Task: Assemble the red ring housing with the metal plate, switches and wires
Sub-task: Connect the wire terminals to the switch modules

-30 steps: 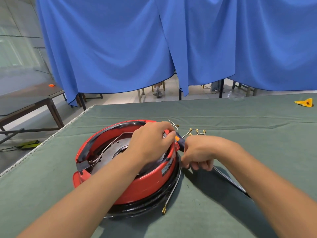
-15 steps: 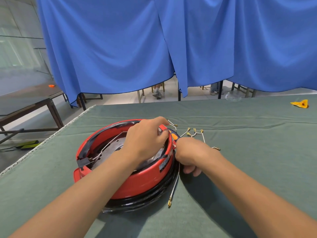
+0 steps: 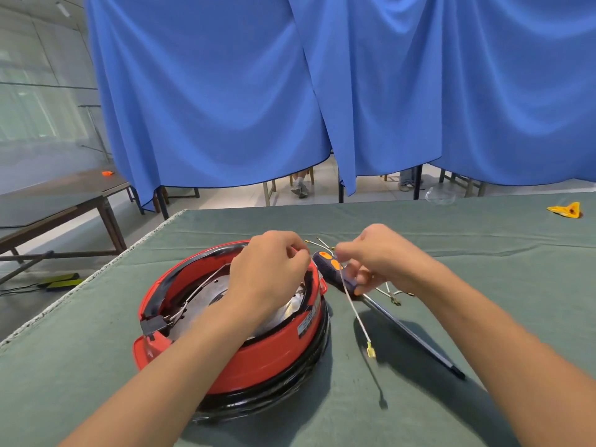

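Worktop (image 3: pixel 96 382): I saw green cloth covering it, nearest me.
Red ring housing (image 3: pixel 264 359): it sat on the cloth left of centre, on a black coil, with a white label on its outer wall.
Metal plate (image 3: pixel 206 296): it lay inside the ring, partly hidden by my left forearm.
Switch (image 3: pixel 153 324): a black block sat at the ring's near-left gap, thin leads running to it.
Wire (image 3: pixel 356 317): a white lead hung from my hands, its yellow terminal just above the cloth.
Screwdriver (image 3: pixel 400 327): it lay right of the ring, its orange-and-dark handle under the wire.
Left hand (image 3: pixel 271 269): it was over the ring's far rim, fingers curled, pinching the wire's upper end.
Right hand (image 3: pixel 380 256): its fingers were curled on the same wire, just above the handle.
Loose wires (image 3: pixel 395 295): they lay beside my right wrist, more beyond the hands.
Curtain (image 3: pixel 322 91): blue, hanging behind.
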A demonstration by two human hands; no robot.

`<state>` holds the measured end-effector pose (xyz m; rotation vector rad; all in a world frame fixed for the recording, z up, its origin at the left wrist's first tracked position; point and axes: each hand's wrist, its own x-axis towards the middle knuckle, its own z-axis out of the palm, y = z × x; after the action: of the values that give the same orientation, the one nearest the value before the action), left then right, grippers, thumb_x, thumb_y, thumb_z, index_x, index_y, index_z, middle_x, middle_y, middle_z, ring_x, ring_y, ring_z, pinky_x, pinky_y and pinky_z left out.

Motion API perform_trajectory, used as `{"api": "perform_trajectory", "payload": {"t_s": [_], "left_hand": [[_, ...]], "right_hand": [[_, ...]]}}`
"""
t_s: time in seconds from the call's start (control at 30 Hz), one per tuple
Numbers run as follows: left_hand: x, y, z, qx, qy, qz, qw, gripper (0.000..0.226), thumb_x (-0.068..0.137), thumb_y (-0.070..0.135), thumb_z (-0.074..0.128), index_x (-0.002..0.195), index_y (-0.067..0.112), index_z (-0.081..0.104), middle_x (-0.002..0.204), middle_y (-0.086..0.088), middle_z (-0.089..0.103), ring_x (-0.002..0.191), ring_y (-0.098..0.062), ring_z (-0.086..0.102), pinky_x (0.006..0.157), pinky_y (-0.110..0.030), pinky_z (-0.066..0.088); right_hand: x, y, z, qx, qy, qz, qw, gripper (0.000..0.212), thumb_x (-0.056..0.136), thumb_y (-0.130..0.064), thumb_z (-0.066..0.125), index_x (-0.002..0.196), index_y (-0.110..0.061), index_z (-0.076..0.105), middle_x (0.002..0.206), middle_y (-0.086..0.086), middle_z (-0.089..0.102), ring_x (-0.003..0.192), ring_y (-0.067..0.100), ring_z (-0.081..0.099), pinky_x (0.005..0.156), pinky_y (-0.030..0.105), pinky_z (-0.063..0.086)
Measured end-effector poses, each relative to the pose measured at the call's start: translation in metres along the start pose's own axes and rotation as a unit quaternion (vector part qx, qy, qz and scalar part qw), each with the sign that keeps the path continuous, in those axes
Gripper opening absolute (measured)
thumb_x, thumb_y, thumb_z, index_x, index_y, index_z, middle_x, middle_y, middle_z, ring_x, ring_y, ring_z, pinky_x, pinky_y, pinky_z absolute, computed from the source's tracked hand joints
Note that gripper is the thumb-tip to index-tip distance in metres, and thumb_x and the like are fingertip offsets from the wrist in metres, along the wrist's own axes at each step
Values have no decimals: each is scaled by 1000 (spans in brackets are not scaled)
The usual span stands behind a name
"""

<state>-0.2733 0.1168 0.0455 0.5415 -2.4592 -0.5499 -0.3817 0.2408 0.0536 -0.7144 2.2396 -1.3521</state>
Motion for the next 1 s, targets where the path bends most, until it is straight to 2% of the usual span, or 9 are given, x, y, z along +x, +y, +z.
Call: {"api": "perform_trajectory", "payload": {"t_s": [0.13, 0.23, 0.33, 0.43, 0.53, 0.6, 0.73, 0.87, 1.0], "left_hand": [[7, 11, -2, -183, -5, -27, 983, 20, 86, 16, 54, 78, 22, 71, 69, 8, 67, 62, -12, 56, 63, -29, 45], [8, 14, -3, -343, -30, -72, 936, 22, 92, 10, 49, 85, 11, 69, 72, -5, 71, 63, -17, 57, 54, -27, 48], [6, 14, -5, -447, -52, -79, 889, 25, 94, 2, 41, 99, 9, 65, 77, -12, 72, 57, -19, 60, 47, -28, 50], [7, 11, -5, -407, -15, -76, 910, 33, 87, -5, 40, 100, 13, 64, 79, -5, 71, 53, -14, 58, 46, -28, 49], [9, 5, -6, -360, 28, -97, 928, 32, 84, -1, 44, 100, 17, 65, 85, -2, 66, 55, -15, 51, 51, -32, 46], [9, 3, -9, -356, 25, -110, 928, 27, 85, 3, 49, 98, 20, 66, 88, -1, 65, 56, -13, 51, 52, -31, 46], [7, 7, -11, -423, -34, -134, 896, 19, 86, 1, 53, 90, 14, 67, 79, -3, 73, 45, -10, 54, 37, -22, 40], [6, 7, -12, -448, -69, -129, 882, 16, 86, -1, 54, 89, 4, 68, 75, -9, 73, 44, -15, 54, 37, -22, 40], [6, 7, -14, -496, -115, -129, 851, 12, 89, 6, 56, 91, 1, 67, 79, -15, 73, 46, -19, 57, 38, -22, 45]], "right_hand": [[-4, -12, -27, 233, 93, -79, 965, 19, 82, -4, 50, 64, -2, 54, 46, 4, 58, 32, 12, 44, 41, 22, 49], [-3, -9, -28, 328, 140, -83, 931, 25, 84, -3, 47, 59, -4, 50, 45, 5, 58, 34, 13, 52, 42, 24, 52], [1, -6, -24, 389, 157, -65, 905, 25, 85, -2, 48, 61, -3, 52, 49, 8, 63, 39, 16, 60, 42, 24, 53], [6, -5, -22, 455, 140, -45, 878, 18, 86, -2, 47, 68, -3, 51, 50, 9, 64, 41, 15, 62, 42, 24, 53], [8, -5, -21, 492, 133, -32, 860, 15, 86, -3, 47, 71, -4, 50, 50, 7, 64, 41, 13, 63, 41, 23, 52], [9, -3, -21, 509, 130, -21, 851, 12, 86, -3, 46, 75, -3, 51, 50, 7, 65, 41, 12, 62, 40, 22, 51], [9, -1, -19, 543, 130, -8, 830, 13, 87, -4, 46, 76, -4, 52, 49, 4, 64, 40, 10, 62, 39, 20, 50], [8, -1, -19, 557, 136, -7, 819, 14, 87, -4, 47, 75, -5, 52, 50, 4, 65, 42, 10, 63, 40, 20, 51], [9, 0, -18, 558, 143, -11, 818, 14, 87, -3, 46, 75, -5, 52, 52, 5, 66, 44, 11, 65, 42, 21, 52]]}}
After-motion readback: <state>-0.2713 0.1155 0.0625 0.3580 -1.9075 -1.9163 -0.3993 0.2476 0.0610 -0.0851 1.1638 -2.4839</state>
